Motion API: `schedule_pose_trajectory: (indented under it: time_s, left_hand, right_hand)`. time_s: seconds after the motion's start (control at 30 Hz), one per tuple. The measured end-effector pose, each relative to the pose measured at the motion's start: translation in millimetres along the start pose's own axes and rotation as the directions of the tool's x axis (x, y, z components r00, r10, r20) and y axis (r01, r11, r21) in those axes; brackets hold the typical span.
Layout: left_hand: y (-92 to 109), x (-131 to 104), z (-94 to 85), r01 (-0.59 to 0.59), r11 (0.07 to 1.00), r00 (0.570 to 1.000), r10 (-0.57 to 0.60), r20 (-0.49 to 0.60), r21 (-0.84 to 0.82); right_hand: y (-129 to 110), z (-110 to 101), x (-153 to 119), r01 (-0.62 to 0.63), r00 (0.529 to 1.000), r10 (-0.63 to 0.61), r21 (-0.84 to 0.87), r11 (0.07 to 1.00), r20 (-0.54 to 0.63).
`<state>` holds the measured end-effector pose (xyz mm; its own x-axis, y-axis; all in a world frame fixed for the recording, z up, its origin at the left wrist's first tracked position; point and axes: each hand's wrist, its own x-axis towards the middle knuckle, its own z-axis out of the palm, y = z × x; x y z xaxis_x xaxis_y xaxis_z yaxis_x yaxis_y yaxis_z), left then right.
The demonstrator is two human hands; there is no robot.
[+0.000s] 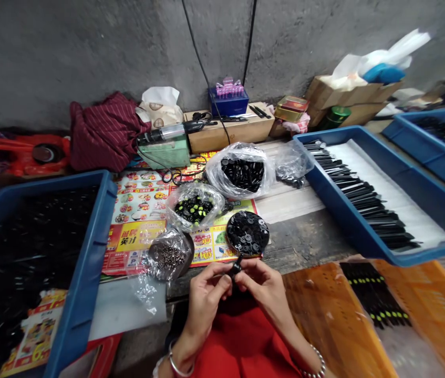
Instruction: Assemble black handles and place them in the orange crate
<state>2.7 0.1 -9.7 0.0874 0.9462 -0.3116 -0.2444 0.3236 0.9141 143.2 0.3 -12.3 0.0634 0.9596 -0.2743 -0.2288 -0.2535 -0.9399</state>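
Both of my hands meet at the front edge of the bench around a small black plastic part (237,266). My left hand (211,289) pinches it from the left, and my right hand (260,281) grips it from the right. Fingers cover much of the part, so its full shape is hidden. Just beyond my fingertips sits a round dish of flat black discs (248,233). To its left, a plastic bag (194,207) holds black and yellow-green pieces, and a bag of small screws (170,255) lies nearer. Behind them stands a bag of black parts (241,170).
A blue bin (100,231) of black parts stands at the left. At the right, a blue tray (358,231) holds a row of long black pieces. An orange crate (324,310) carries black strips with yellow-green dots (375,294). An electric screwdriver (171,131) lies at the back.
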Motion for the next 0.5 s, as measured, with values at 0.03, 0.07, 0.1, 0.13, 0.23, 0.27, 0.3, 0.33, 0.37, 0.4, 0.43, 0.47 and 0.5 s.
schedule_pose_trajectory:
  time_s: [0.03, 0.07, 0.1, 0.13, 0.23, 0.27, 0.3, 0.33, 0.37, 0.4, 0.43, 0.47, 0.5]
  left_hand:
    - [0.0, -0.1, 0.1, 0.004, 1.000, 1.000, -0.004, 0.000, -0.002]
    - [0.0, -0.2, 0.2, 0.007, 1.000, 1.000, -0.007, 0.001, 0.000]
    - [0.0, -0.2, 0.3, 0.010, 1.000, 1.000, -0.010, 0.004, 0.005]
    - [-0.1, -0.1, 0.3, 0.011, 1.000, 1.000, -0.011, 0.003, 0.011]
    - [-0.8, -0.2, 0.0, 0.016, 1.000, 1.000, -0.016, 0.002, 0.018]
    - [-1.0, -0.4, -0.2, 0.016, 1.000, 1.000, -0.016, -0.001, 0.014]
    - [-1.3, -0.6, -0.4, 0.018, 1.000, 1.000, -0.018, -0.004, 0.007]
    - [-1.5, -0.9, -0.5, 0.021, 1.000, 1.000, -0.021, -0.007, 0.001]
    - [-1.5, -1.1, -0.5, 0.024, 1.000, 1.000, -0.024, -0.010, -0.003]
    - [-1.5, -1.4, -0.5, 0.026, 1.000, 1.000, -0.026, -0.013, -0.006]
    - [-1.4, -1.6, -0.3, 0.027, 1.000, 1.000, -0.027, -0.012, -0.007]
    - [-1.3, -1.7, 0.1, 0.027, 1.000, 1.000, -0.027, -0.010, -0.007]
    - [-1.1, -1.8, 0.5, 0.026, 1.000, 1.000, -0.026, -0.005, -0.007]
  right_hand:
    - [-0.7, -0.3, -0.6, 0.009, 1.000, -0.009, -0.030, 1.000, 0.019]
    - [-1.5, -0.6, -1.2, 0.018, 0.999, -0.016, -0.057, 0.998, 0.039]
    - [-2.3, -0.9, -1.7, 0.028, 0.998, -0.023, -0.079, 0.996, 0.058]
    - [-2.9, -1.1, -2.0, 0.037, 0.997, -0.030, -0.094, 0.995, 0.071]
    - [-2.8, -1.7, -2.1, 0.039, 0.996, -0.030, -0.097, 0.994, 0.090]
    - [-2.2, -2.0, -1.9, 0.032, 0.995, -0.023, -0.091, 0.995, 0.096]
    - [-1.3, -2.3, -1.6, 0.024, 0.995, -0.015, -0.084, 0.996, 0.103]
    - [-0.4, -2.6, -1.2, 0.016, 0.994, -0.007, -0.077, 0.997, 0.110]
    - [0.4, -3.0, -0.7, 0.008, 0.994, 0.000, -0.067, 0.998, 0.114]
    - [1.2, -3.3, -0.3, 0.002, 0.994, 0.004, -0.058, 0.998, 0.108]
    - [1.7, -3.6, 0.2, -0.001, 0.996, 0.005, -0.050, 0.999, 0.093]
    - [2.1, -3.8, 0.7, 0.000, 0.998, 0.003, -0.044, 0.999, 0.069]
    - [2.3, -3.9, 1.2, 0.002, 0.999, 0.000, -0.038, 0.999, 0.039]
